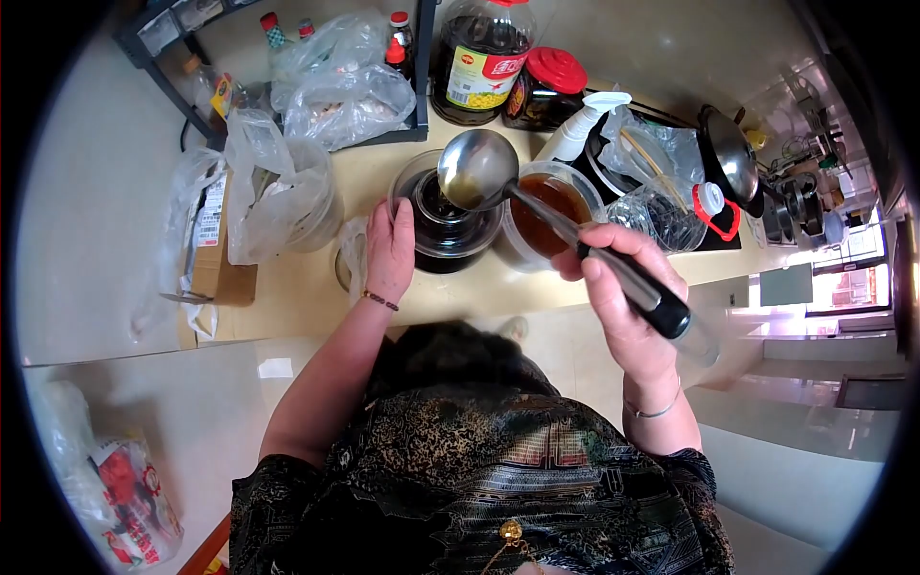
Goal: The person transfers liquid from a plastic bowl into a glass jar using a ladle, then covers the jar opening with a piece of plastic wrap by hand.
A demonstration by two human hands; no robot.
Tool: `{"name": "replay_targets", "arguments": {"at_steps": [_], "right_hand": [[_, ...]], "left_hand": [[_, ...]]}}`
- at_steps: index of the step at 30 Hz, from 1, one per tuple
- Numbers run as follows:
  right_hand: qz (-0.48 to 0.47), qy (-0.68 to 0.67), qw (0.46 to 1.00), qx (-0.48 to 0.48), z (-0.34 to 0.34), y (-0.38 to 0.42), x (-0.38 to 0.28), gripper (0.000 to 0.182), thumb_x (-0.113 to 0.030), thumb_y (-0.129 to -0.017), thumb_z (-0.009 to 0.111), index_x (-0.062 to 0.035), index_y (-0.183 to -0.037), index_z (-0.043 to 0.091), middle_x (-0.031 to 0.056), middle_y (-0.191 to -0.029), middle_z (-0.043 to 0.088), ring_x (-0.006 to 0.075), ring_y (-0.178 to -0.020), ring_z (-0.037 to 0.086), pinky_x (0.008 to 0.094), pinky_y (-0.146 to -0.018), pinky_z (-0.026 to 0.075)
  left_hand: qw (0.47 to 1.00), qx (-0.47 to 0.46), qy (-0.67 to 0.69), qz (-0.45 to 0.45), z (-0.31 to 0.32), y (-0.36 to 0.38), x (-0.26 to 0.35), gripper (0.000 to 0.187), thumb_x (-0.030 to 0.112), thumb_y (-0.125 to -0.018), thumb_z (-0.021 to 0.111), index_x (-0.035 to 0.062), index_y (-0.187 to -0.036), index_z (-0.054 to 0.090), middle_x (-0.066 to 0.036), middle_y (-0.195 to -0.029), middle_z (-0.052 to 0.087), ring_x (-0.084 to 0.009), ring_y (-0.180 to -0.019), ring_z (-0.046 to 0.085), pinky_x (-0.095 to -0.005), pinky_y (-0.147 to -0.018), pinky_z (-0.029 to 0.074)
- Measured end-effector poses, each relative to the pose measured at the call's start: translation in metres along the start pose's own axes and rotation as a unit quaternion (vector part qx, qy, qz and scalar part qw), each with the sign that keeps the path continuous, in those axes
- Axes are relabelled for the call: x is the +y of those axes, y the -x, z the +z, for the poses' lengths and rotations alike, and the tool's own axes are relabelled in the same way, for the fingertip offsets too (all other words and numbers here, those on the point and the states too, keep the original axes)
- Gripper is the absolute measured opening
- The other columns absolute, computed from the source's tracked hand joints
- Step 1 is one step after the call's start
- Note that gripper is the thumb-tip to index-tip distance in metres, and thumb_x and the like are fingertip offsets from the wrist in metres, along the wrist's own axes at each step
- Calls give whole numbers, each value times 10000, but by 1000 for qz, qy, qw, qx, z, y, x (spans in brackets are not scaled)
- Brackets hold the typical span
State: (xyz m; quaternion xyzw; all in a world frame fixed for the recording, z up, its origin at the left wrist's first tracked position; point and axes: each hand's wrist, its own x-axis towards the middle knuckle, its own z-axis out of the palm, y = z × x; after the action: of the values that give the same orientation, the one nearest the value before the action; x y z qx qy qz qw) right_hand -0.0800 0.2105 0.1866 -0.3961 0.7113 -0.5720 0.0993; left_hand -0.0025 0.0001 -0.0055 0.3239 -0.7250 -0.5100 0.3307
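My right hand point(632, 307) is closed around the handle of a metal ladle point(477, 165) with a black grip end. The ladle's bowl hangs over a clear round container point(407, 177) with dark contents; a little yellowish liquid seems to show in the ladle. My left hand point(388, 249) holds the container's near left side, its thumb by the rim. To the right of it stands a clear plastic tub point(516, 247) of reddish-brown liquid, partly behind the ladle's handle.
A large oil jug point(479, 72) and a red-lidded jar point(546, 91) stand behind. Right are a white spray bottle point(575, 129), an empty clear jug point(661, 216) and a wok point(728, 149). Left are a bag-lined tub point(307, 206), a cardboard box point(213, 240) and a bagged shelf point(417, 125).
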Motion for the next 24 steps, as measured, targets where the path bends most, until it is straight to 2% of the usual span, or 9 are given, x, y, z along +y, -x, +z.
{"name": "replay_targets", "arguments": {"at_steps": [2,6,11,13,14,16,19,21,24], "right_hand": [[-65,55,996,-12,2,1,6,206,11,-766,674,14,-962,613,120,-885,641,194,-755,644,287,-718,514],[-218,179,957,-68,5,1,4,206,-53,-718,732,-19,-902,644,159,-919,626,236,-751,653,311,-622,550],[-261,213,934,-117,11,14,8,283,-100,-676,776,-41,-924,653,175,-966,608,281,-731,648,335,-620,560],[-253,203,942,-87,9,20,14,268,-99,-684,768,-48,-922,656,175,-973,609,275,-745,653,327,-624,556],[-210,184,958,-68,5,24,18,248,-88,-694,751,-51,-924,664,178,-992,610,265,-757,657,314,-642,550],[-116,37,992,26,0,31,26,195,-54,-809,634,-8,-997,614,172,-987,628,245,-792,664,329,-713,549],[-18,-154,975,160,-15,33,42,189,-56,-922,493,38,-1084,519,181,-928,645,243,-803,661,354,-752,547],[48,-150,963,217,-22,34,52,215,-94,-921,534,32,-1095,521,162,-869,662,204,-764,659,321,-749,538],[78,-20,977,196,-27,40,59,197,-96,-896,585,9,-1063,569,123,-857,672,163,-772,655,285,-752,529]], "left_hand": [[1000,7,-6,1,1,-1,-3,441,388,-961,402,-4,-1118,529,-183,-1130,535,-337,-1084,466,-391,-969,335],[1000,-5,2,2,-1,0,0,446,391,-961,401,-5,-1126,524,-185,-1133,534,-339,-1093,461,-390,-972,334],[1000,-5,3,6,-1,0,2,465,403,-962,392,-4,-1151,510,-196,-1147,527,-351,-1109,452,-392,-978,330],[1000,-8,1,-2,-1,1,0,470,406,-961,391,-6,-1155,507,-198,-1153,526,-355,-1108,453,-393,-979,330],[1000,-10,0,-9,-1,1,0,476,410,-960,391,-7,-1159,505,-199,-1159,525,-359,-1107,454,-395,-980,330],[1000,-5,-3,-27,-2,1,6,474,406,-958,396,-9,-1161,503,-203,-1164,525,-358,-1107,455,-396,-980,331],[999,-4,-1,-37,0,0,4,466,396,-957,407,-12,-1162,501,-209,-1167,525,-351,-1106,460,-393,-976,337],[1000,-9,4,-29,0,-1,-1,459,389,-958,412,-13,-1161,500,-211,-1165,526,-344,-1105,464,-388,-973,342],[999,-11,38,-30,0,-1,-3,448,387,-962,415,-15,-1138,508,-205,-1138,532,-322,-1075,484,-367,-947,360]]}}
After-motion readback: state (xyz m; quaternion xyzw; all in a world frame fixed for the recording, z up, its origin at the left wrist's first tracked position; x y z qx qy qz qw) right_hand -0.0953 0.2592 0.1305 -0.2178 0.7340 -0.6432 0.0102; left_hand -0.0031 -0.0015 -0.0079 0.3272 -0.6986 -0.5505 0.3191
